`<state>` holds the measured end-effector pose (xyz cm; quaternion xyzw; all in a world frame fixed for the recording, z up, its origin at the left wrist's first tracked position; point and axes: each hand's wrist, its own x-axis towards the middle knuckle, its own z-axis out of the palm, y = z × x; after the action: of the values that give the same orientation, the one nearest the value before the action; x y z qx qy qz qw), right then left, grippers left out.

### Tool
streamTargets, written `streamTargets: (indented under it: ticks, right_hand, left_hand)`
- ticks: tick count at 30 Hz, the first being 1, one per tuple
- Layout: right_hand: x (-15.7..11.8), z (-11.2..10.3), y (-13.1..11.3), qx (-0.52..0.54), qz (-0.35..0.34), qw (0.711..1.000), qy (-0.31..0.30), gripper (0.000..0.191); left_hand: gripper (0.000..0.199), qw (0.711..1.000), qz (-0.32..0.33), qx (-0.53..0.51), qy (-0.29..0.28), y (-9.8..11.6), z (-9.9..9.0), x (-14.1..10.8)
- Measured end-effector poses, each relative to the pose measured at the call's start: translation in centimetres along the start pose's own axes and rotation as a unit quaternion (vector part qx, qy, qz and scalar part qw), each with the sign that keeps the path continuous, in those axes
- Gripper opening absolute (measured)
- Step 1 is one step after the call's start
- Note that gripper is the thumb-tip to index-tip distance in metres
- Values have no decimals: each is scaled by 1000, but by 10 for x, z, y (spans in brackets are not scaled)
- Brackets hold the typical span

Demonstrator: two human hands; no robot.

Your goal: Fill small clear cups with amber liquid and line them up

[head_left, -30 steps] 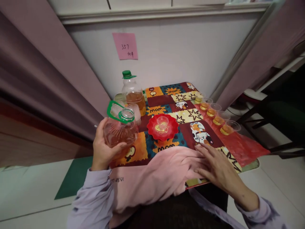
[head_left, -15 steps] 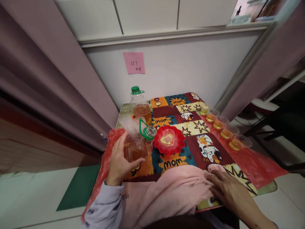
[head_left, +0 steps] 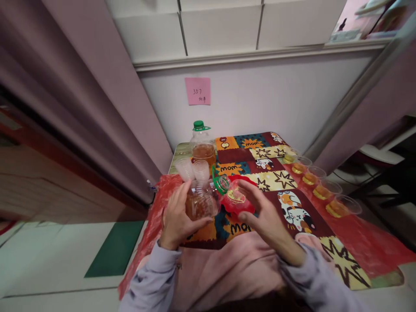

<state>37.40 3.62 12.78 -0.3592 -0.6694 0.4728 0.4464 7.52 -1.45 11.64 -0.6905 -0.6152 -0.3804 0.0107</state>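
"Where does the head camera look from?"
"Above the near edge of the tabletop [head_left: 388,278], facing forward and down, with the wall [head_left: 266,97] beyond"
"How near?"
"Close: left hand [head_left: 180,215] and right hand [head_left: 267,216] fall around mid-view, forearms entering from below"

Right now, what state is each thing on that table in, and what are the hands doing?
Left hand: gripping the front jug.
Right hand: open, near the red dish.
Front jug: uncapped, tilted.
Rear jug: capped, upright, partly full.
Stacked cups: nested.
Red dish: partly hidden.
Row of five cups: holding yellow liquid.
Pink cloth: rumpled.
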Motion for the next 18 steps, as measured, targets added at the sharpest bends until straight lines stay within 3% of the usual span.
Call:
streamTargets:
  ticks: [3, 5, 7, 10, 15, 18]
  right_hand:
    - [36, 64, 10, 169, 9, 984, 56, 115]
    - [46, 94, 19, 232, 4, 970, 68, 106]
    - [50, 111, 26, 276, 1, 960, 53, 90]
    - [53, 116, 34, 304, 7, 952, 28, 78]
    - [59, 111, 45, 337, -17, 941, -1, 75]
    - [59, 109, 52, 328, -35, 944, -9, 76]
  left_hand:
    - [127, 1000, 0, 9, -13, 3, 0, 1]
    - [125, 1000, -9, 12, -21, 3, -1, 0]
    - [124, 1000, -17, 11, -23, 3, -2, -1]
    - [125, 999, -26, 11, -19, 2, -2, -3]
    - [127, 999, -24, 13, -21, 6, 1, -3]
    - [139, 999, -39, -15, -21, 12, 0, -3]
